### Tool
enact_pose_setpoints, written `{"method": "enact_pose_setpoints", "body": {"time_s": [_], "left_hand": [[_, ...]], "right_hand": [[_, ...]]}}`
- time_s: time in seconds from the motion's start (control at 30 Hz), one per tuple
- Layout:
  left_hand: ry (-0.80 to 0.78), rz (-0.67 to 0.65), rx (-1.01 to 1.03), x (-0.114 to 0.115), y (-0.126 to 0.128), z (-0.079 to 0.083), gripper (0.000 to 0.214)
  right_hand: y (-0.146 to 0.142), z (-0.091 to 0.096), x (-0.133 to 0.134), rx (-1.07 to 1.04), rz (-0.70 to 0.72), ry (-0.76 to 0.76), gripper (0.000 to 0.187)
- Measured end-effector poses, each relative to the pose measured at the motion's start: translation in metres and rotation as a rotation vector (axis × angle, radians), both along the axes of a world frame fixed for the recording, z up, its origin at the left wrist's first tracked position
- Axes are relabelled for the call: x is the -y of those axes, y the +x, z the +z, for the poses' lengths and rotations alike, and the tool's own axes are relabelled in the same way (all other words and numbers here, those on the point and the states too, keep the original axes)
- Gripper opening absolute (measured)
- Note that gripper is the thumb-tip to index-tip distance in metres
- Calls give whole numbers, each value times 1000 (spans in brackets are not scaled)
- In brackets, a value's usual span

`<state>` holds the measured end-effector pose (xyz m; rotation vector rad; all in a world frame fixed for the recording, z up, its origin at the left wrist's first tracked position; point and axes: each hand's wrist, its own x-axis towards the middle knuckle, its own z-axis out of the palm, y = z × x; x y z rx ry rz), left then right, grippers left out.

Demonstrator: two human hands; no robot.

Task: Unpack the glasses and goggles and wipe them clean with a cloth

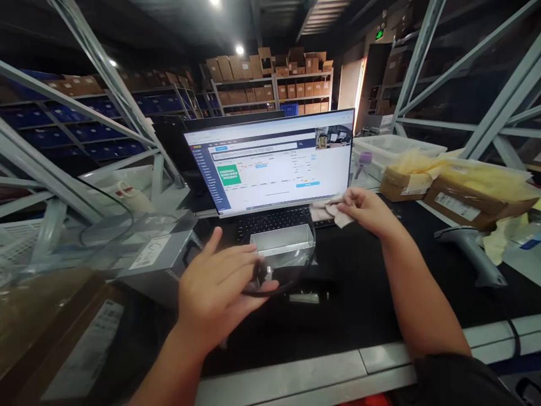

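My left hand (220,282) is closed around one side of a thin black hoop-shaped band (310,265), held above the black table mat. I cannot make out what kind of thing the band is; its gripped part is hidden by my fingers. Behind it lies a silvery-white box (281,239), in front of the black keyboard (276,220). My right hand (366,211) pinches a crumpled whitish piece of cloth or paper (332,210) by the keyboard's right end, just below the screen.
A lit monitor (274,163) stands at the back. On the right lie a grey barcode scanner (471,254) and cartons (460,206) with yellow wrapping. A grey box (163,259) and a plastic-covered brown carton (54,321) stand left. Metal struts flank the table.
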<state>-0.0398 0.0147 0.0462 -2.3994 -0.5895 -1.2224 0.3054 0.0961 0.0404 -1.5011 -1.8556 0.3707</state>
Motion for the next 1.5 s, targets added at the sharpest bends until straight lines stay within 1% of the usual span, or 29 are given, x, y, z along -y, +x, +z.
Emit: {"method": "enact_pose_setpoints", "body": {"time_s": [0.03,0.07,0.1,0.17,0.2,0.27,0.33,0.4,0.43,0.5,0.57,0.6,0.63,0.67,0.7,0.77,0.8,0.87,0.9,0.93,0.97,1.03,1.07,1.1,1.17,1.23,1.3,1.37,1.5], "left_hand": [[-8,23,73,-1,1,-2,23],[-33,45,151,-2,2,-3,24],[-72,64,234,-3,3,-5,23],[-175,97,424,-6,5,-8,21],[-237,111,530,-7,6,-9,18],[-370,107,770,-10,6,-10,13],[-506,27,1025,-13,7,-10,8],[-625,-118,1274,-16,10,-10,10],[-683,-193,1380,-17,13,-11,15],[-818,-313,1531,-18,19,-13,27],[-963,-382,1567,-18,25,-16,36],[-1022,-396,1532,-18,27,-17,40],[-1064,-402,1456,-18,27,-19,44],[-1077,-395,1336,-18,26,-19,48],[-1059,-366,1185,-17,24,-20,54],[-976,-222,834,-14,19,-19,59],[-934,-110,651,-13,17,-18,55],[-900,130,285,-10,15,-17,36],[-908,216,130,-11,16,-18,28],[-925,262,4,-12,18,-21,25],[-946,279,-81,-15,21,-25,26],[-993,261,-150,-25,29,-38,25],[-1013,250,-155,-32,33,-46,24],[-1031,249,-163,-38,36,-54,24],[-1064,260,-174,-52,39,-68,26],[-1103,257,-189,-63,38,-77,28],[-1153,222,-204,-71,35,-81,31],[-1198,180,-212,-73,33,-82,31],[-1206,153,-199,-67,37,-86,35]], "right_hand": [[4,-6,-9,64,-121,-8,16],[6,-12,-16,124,-186,-28,10],[5,-18,-21,171,-211,-51,14],[0,-25,-25,247,-237,-73,32],[-6,-26,-23,287,-251,-71,35],[-24,-24,-12,346,-249,-36,29],[-52,-20,7,344,-161,124,26],[-85,-20,28,317,13,446,34],[-100,-22,38,346,113,610,40],[-124,-28,52,456,292,886,45],[-134,-34,58,558,406,1053,40],[-133,-36,58,579,440,1087,36],[-129,-37,57,580,458,1085,33],[-123,-36,56,564,445,1052,31],[-115,-34,54,528,385,1003,29],[-97,-27,52,420,145,904,26],[-89,-22,51,352,-3,872,24],[-74,-10,50,185,-241,812,21],[-68,-4,49,90,-300,780,21],[-63,2,49,-15,-324,746,22],[-57,8,48,-126,-323,712,21],[-48,18,48,-307,-295,665,19],[-44,22,48,-354,-277,646,20],[-40,25,48,-366,-263,617,20],[-34,29,50,-308,-263,527,19],[-29,30,51,-227,-275,432,17],[-23,31,50,-195,-281,379,18],[-18,30,48,-189,-289,363,19],[-7,29,42,-187,-325,356,21]]}}
